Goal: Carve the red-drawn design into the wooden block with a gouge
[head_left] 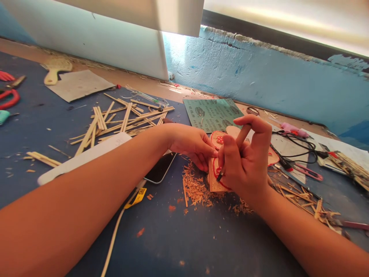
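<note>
A small block of light wood with red outlines lies on the dark blue tabletop, partly covered by my hands. My left hand reaches in from the left, its thumb and fingers closed on the block's edge. Above the block, my right hand is closed round a slim carving tool. Only the tool's dark tip and part of a brownish shaft show, so its exact kind is unclear. The tip points down at the red-marked face. Another round wood piece with a red flower mark lies just behind.
Wood shavings surround the block. Thin sticks lie in a heap at the left, near a phone and a white cable. Behind are green sandpaper and black cords. Red-handled scissors lie far left.
</note>
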`<state>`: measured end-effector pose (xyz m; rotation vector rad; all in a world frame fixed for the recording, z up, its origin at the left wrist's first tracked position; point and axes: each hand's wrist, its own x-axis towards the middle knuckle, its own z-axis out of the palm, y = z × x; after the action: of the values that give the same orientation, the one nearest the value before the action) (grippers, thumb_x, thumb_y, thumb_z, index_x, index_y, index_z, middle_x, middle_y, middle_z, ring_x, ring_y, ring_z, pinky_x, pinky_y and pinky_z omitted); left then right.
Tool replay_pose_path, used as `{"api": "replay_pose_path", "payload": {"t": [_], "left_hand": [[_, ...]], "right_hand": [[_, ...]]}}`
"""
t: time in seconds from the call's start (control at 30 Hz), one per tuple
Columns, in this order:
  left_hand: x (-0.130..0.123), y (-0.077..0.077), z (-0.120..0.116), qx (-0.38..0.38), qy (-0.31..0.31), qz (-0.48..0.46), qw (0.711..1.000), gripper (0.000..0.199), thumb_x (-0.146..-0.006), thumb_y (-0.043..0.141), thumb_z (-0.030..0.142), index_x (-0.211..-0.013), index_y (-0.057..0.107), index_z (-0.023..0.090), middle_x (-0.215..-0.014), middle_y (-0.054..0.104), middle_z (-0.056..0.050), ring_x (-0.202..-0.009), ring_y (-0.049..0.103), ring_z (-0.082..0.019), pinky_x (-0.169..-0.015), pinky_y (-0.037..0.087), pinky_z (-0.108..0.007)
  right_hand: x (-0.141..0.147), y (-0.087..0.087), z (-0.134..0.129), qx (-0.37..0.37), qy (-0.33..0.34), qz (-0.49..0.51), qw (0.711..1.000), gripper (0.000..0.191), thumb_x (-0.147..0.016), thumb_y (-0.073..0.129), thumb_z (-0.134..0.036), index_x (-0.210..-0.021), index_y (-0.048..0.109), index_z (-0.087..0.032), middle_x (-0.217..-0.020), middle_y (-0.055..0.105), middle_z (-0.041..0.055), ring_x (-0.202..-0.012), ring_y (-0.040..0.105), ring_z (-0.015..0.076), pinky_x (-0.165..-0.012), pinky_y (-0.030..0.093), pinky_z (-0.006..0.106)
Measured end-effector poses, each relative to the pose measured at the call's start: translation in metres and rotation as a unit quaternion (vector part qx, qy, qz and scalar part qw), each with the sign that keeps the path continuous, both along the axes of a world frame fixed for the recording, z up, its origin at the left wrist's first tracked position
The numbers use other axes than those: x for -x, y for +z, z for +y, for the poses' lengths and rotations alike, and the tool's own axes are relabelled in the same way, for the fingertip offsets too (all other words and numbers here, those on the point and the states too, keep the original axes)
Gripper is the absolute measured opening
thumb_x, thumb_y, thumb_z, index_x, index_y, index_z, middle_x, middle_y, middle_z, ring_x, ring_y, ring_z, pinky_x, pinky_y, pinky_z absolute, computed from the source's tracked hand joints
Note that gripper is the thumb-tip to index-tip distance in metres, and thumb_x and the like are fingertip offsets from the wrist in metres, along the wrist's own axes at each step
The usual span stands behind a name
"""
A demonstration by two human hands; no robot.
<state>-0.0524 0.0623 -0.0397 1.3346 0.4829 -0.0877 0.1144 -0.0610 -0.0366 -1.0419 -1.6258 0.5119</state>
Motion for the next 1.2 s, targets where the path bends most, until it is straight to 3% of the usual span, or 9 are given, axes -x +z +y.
{"api": "replay_pose_path", "payload": {"t": [0.1,0.23,0.4,0.67,0.9,1.07,1.2], "left_hand": [[0.000,-0.002,0.002,-0.010,-0.006,0.001,1.000,0.032,-0.080,0.090,0.049,-0.091,0.085,0.019,-0.088,0.084,-0.006,-0.084,0.078,-0.020,-0.100,0.063,-0.043],[0.001,-0.004,0.003,-0.015,-0.011,-0.005,1.000,0.031,-0.080,0.090,0.051,-0.088,0.085,0.021,-0.084,0.084,-0.004,-0.081,0.077,-0.019,-0.096,0.064,-0.041],[0.002,0.000,0.001,-0.011,-0.032,-0.007,0.999,0.023,-0.087,0.084,0.043,-0.087,0.085,0.020,-0.086,0.085,-0.005,-0.085,0.079,-0.020,-0.106,0.061,-0.044],[0.002,0.001,-0.002,-0.025,-0.031,-0.011,0.999,0.023,-0.079,0.088,0.044,-0.083,0.086,0.022,-0.082,0.084,-0.004,-0.081,0.079,-0.019,-0.096,0.065,-0.039],[0.003,0.006,-0.001,-0.093,-0.036,-0.008,0.995,0.024,-0.082,0.083,0.043,-0.092,0.087,0.021,-0.083,0.084,-0.006,-0.080,0.078,-0.021,-0.090,0.066,-0.041],[0.001,0.014,-0.001,-0.141,-0.015,-0.059,0.988,0.024,-0.085,0.077,0.043,-0.089,0.085,0.020,-0.084,0.083,-0.006,-0.080,0.076,-0.019,-0.078,0.063,-0.032],[-0.001,0.022,-0.004,-0.141,0.055,-0.118,0.981,0.025,-0.086,0.079,0.044,-0.090,0.079,0.019,-0.085,0.080,-0.004,-0.076,0.073,-0.015,-0.070,0.057,-0.025]], "right_hand": [[0.000,0.001,-0.001,-0.011,-0.009,-0.044,0.999,0.028,-0.113,0.052,-0.027,-0.138,0.041,-0.035,-0.086,0.043,-0.0034,-0.051,0.044,0.0119,-0.047,0.040,0.035],[-0.001,0.004,0.004,0.008,-0.022,-0.095,0.995,0.028,-0.112,0.048,-0.022,-0.138,0.041,-0.031,-0.080,0.040,-0.0051,-0.049,0.040,0.0115,-0.046,0.033,0.034],[-0.003,0.003,0.008,0.068,-0.042,-0.127,0.989,0.027,-0.109,0.050,-0.022,-0.135,0.043,-0.028,-0.069,0.035,-0.0085,-0.045,0.040,0.0116,-0.045,0.028,0.032],[-0.002,0.006,0.010,0.043,-0.043,-0.160,0.985,0.028,-0.106,0.051,-0.020,-0.133,0.045,-0.026,-0.069,0.036,-0.0081,-0.045,0.040,0.0122,-0.046,0.028,0.033],[-0.007,0.004,0.009,0.092,-0.005,-0.119,0.989,0.033,-0.110,0.051,-0.025,-0.142,0.043,-0.030,-0.068,0.051,-0.0063,-0.050,0.056,0.0165,-0.047,0.039,0.033],[-0.014,0.027,0.006,0.064,0.020,-0.150,0.986,0.034,-0.111,0.055,-0.031,-0.143,0.047,-0.028,-0.078,0.061,-0.0043,-0.060,0.064,0.0169,-0.055,0.050,0.035],[-0.023,0.053,-0.001,0.003,0.038,-0.243,0.969,0.030,-0.107,0.061,-0.026,-0.136,0.052,-0.025,-0.085,0.066,-0.0043,-0.062,0.064,0.0131,-0.060,0.051,0.033]]}}
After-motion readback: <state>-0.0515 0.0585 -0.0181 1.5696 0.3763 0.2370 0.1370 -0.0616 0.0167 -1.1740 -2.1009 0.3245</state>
